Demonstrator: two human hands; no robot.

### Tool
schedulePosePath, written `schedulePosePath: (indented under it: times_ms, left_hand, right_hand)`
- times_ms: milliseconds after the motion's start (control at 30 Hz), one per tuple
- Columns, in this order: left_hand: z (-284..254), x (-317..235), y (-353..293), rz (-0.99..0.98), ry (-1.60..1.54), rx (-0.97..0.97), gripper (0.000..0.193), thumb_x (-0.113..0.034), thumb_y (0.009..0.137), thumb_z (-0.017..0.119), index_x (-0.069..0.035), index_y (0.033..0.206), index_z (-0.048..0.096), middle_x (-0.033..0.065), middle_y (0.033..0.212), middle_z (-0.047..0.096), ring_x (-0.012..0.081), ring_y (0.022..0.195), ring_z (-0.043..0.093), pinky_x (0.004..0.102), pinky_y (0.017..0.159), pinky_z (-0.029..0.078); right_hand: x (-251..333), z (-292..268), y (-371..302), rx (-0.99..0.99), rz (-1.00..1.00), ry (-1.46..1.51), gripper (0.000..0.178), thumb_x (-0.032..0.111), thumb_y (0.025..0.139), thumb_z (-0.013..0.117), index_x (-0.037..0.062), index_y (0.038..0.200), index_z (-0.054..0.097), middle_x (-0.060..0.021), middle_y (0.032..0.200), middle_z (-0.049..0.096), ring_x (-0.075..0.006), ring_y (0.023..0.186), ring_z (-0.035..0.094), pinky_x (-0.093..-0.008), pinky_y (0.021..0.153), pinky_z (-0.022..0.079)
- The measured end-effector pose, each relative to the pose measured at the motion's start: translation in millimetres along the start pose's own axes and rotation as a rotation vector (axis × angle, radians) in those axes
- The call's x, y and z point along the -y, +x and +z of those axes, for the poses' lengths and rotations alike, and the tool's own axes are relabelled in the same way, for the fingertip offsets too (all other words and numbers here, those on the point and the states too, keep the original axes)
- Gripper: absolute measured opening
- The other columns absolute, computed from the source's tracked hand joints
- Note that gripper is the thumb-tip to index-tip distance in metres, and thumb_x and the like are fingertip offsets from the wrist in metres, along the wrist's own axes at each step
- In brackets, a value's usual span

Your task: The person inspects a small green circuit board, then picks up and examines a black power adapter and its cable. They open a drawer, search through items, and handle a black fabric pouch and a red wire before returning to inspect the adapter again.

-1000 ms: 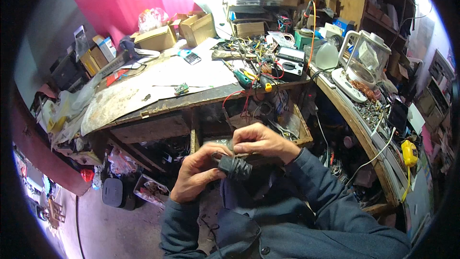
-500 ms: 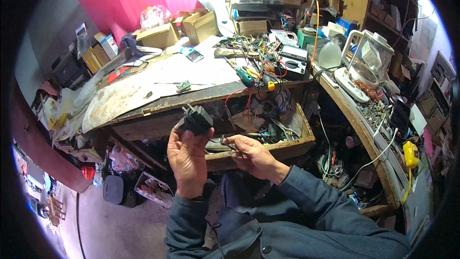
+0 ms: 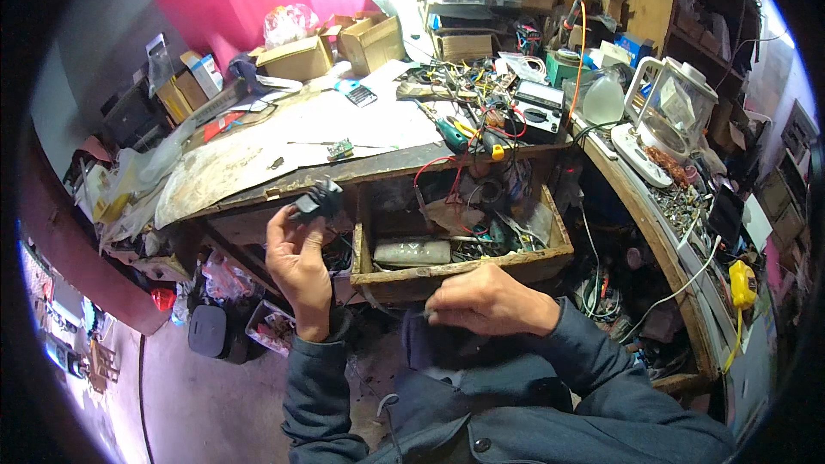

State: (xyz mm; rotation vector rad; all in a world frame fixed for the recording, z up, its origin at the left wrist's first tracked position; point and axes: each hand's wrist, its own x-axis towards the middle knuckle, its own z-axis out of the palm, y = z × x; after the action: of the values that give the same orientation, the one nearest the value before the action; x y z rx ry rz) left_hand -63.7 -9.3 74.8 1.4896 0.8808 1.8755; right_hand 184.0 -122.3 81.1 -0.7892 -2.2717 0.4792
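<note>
My left hand point(image 3: 299, 258) is raised in front of the workbench edge, its fingers closed on a black power adapter point(image 3: 320, 199), which is tilted. My right hand point(image 3: 491, 302) is in front of the open wooden drawer point(image 3: 447, 273), its fingers curled together and pointing left. Whatever lies between those fingertips is too small or hidden to make out. A thin cord point(image 3: 378, 304) curves below the drawer front, between my two hands; where its ends go is unclear.
Inside the drawer are a pale flat block point(image 3: 412, 253), wires and tools. On the bench lie a small circuit board point(image 3: 340, 150), screwdrivers point(image 3: 451, 134), a multimeter point(image 3: 540, 110) and tangled wires. A blender jug point(image 3: 675, 103) stands on the right-hand counter, and a yellow object point(image 3: 741, 283) hangs there.
My left hand has moved left with the adapter and turned it. My right hand has moved right and down, away from the adapter. The view has shifted slightly.
</note>
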Motion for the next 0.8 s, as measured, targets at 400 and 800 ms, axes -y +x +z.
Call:
schedulePosePath:
  times_ms: [400,800]
  left_hand:
    - [-13,-2,-37,-0.444,-0.218,0.749,0.034,0.001,0.095,0.065,0.004,0.128,0.058,0.0073,0.115,0.07,0.0136,0.106,0.064,0.0282,0.094,0.052]
    - [-4,-31,-65,-0.537,-0.34,0.915,0.043,0.001,0.096,0.064,0.002,0.137,0.052,0.008,0.123,0.065,0.016,0.115,0.061,0.0313,0.102,0.047]
  right_hand:
    - [-8,-69,39,-0.728,0.093,0.251,0.012,0.013,0.101,0.063,0.0031,0.1,0.07,0.0047,0.08,0.06,-0.0025,0.072,0.05,-0.0206,0.064,0.042]
    - [-82,-28,54,-0.777,0.284,0.521,0.021,0.02,0.105,0.058,0.0047,0.094,0.069,0.0088,0.07,0.051,0.0004,0.06,0.038,-0.0186,0.051,0.029]
